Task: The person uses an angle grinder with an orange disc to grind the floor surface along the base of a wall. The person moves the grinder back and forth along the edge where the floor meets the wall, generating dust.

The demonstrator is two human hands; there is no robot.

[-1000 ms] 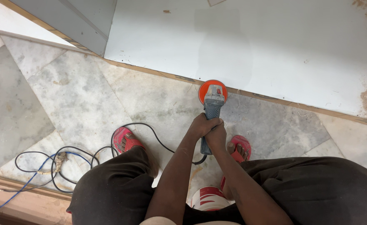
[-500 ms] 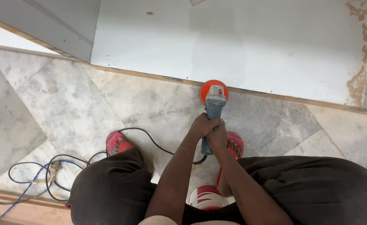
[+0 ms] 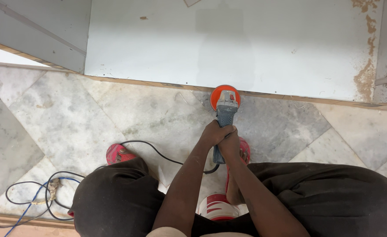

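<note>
Both hands, left hand (image 3: 214, 133) and right hand (image 3: 231, 142), fingers wrapped tight round grey grinder (image 3: 224, 115) handle. Long axis points away from body; orange disc (image 3: 224, 95) at far end, touching white board (image 3: 228, 48) lower edge. Marble floor (image 3: 70, 123) beneath; black cord (image 3: 158, 153) trails left

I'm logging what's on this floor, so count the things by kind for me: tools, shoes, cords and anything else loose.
Power tools: 1, the grey grinder with an orange disc, held by the left hand and right hand.
Red shoes: 2, the left shoe and right shoe.
Cords: 2, the black cord and blue cord.
Red and white container: 1.
Total: 6.
</note>
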